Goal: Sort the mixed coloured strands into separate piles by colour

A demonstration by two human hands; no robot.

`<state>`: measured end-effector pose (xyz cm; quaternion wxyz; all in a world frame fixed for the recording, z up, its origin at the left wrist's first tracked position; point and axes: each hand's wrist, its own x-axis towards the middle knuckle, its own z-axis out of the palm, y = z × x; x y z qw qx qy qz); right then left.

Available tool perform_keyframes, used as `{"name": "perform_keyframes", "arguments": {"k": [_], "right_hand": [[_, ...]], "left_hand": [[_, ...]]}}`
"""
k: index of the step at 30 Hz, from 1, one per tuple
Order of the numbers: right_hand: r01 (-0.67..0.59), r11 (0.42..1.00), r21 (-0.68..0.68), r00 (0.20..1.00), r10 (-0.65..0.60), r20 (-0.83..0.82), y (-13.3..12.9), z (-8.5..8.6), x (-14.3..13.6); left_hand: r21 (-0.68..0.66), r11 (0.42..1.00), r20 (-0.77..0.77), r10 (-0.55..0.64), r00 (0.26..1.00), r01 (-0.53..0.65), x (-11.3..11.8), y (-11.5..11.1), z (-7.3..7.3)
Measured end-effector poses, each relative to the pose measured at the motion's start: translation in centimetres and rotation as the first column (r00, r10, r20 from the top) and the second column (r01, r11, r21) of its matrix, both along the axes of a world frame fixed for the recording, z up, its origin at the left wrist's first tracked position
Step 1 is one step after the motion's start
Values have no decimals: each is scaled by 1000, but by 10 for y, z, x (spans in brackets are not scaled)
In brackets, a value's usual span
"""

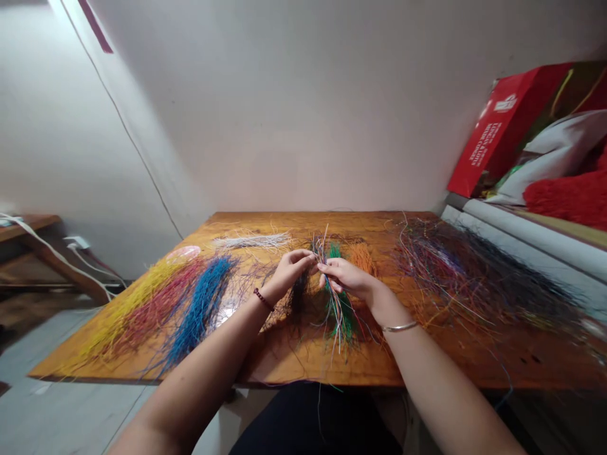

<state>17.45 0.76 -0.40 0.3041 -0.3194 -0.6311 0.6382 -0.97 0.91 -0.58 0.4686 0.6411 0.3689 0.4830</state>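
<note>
My right hand (345, 275) is closed round a small mixed bundle of thin wires (337, 309), white, red and blue, which hangs down toward me. My left hand (296, 265) meets it at the bundle's upper part, thumb and forefinger pinched together; what they hold is too small to make out. Beneath the hands lie green strands (348, 325), with orange strands (363, 258) to the right and a dark bunch (298, 294) to the left. A white bunch (256, 241) lies crosswise farther back.
Yellow (123, 297), red (154, 303) and blue strands (202, 309) lie at the left of the wooden table (265, 373). A tangled mixed pile (441, 265) spreads over the right side. Beyond it stands a red box (502, 126).
</note>
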Motion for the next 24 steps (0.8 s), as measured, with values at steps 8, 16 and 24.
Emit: {"name": "perform_keyframes", "arguments": {"k": [8, 16, 24], "right_hand": [[35, 999, -12, 999, -34, 37, -3, 4, -2], [57, 998, -20, 997, -57, 44, -3, 6, 0], [65, 998, -18, 996, -64, 60, -2, 7, 1]], "left_hand": [[38, 994, 23, 100, 995, -101, 6, -7, 4], [119, 970, -61, 219, 974, -211, 1, -4, 1], [98, 968, 96, 222, 970, -231, -4, -3, 12]]}}
